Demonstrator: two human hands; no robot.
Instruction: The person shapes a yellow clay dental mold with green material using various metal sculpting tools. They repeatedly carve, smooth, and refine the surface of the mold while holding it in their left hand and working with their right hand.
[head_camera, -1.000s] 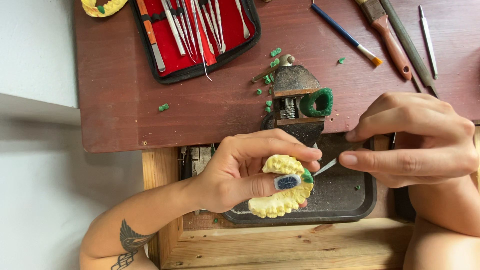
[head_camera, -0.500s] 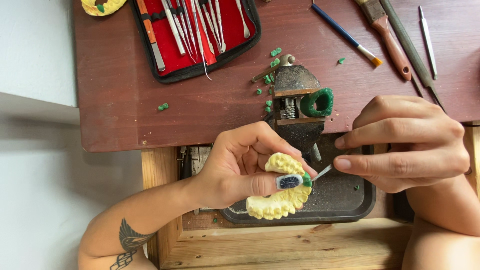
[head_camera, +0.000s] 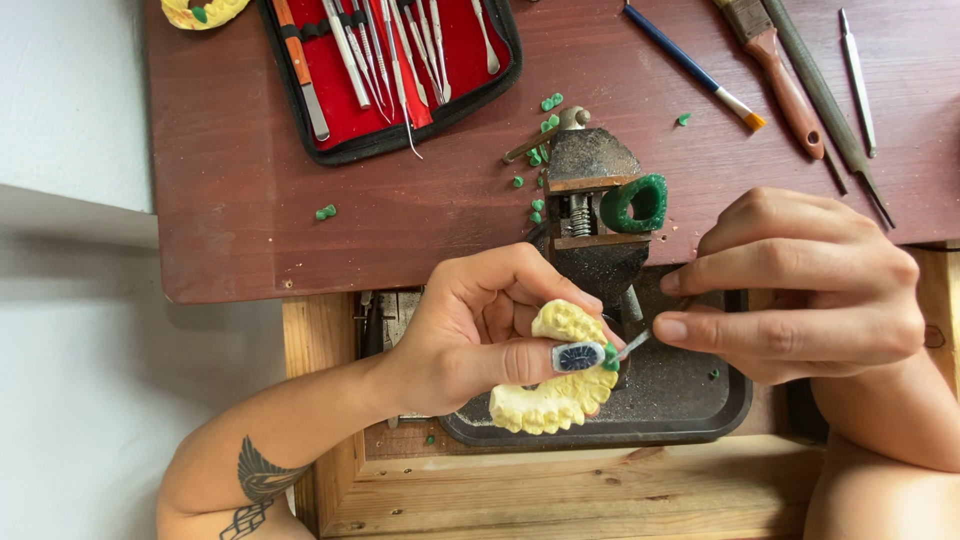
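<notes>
Dark red-brown wood bench (head_camera: 400, 230) fills the upper part of the view, with a pale wooden frame (head_camera: 560, 500) below its front edge. On the bench at top, an open tool case (head_camera: 400, 75) with red lining holds a row of metal hand instruments. A black tray (head_camera: 690, 410) sits in the frame below the bench edge, dusted with fine grit. A small metal vise (head_camera: 590, 200) stands at the bench edge, above the tray; a green wax ring (head_camera: 635, 203) sits against its right side. At upper right lie a brush with a brown handle (head_camera: 780, 75), a long dark file (head_camera: 830, 110), a blue-handled paintbrush (head_camera: 690, 65) and a slim metal pick (head_camera: 858, 80), all apart from one another. Left hand (head_camera: 480, 335) over the tray's left part, fingers closed around a yellow plaster cast of teeth (head_camera: 550, 400), thumb pressed across it. Right hand (head_camera: 810, 290) over the tray's right part, fingers pinched shut on a thin metal tool (head_camera: 634, 345); most of the tool is hidden in the hand. The tool's tip touches a small green wax piece (head_camera: 611, 357) on the cast, just beside the left thumbnail. Green wax crumbs (head_camera: 535, 160) scattered on the bench left of the vise; one more pair (head_camera: 325, 212) lies further left.
</notes>
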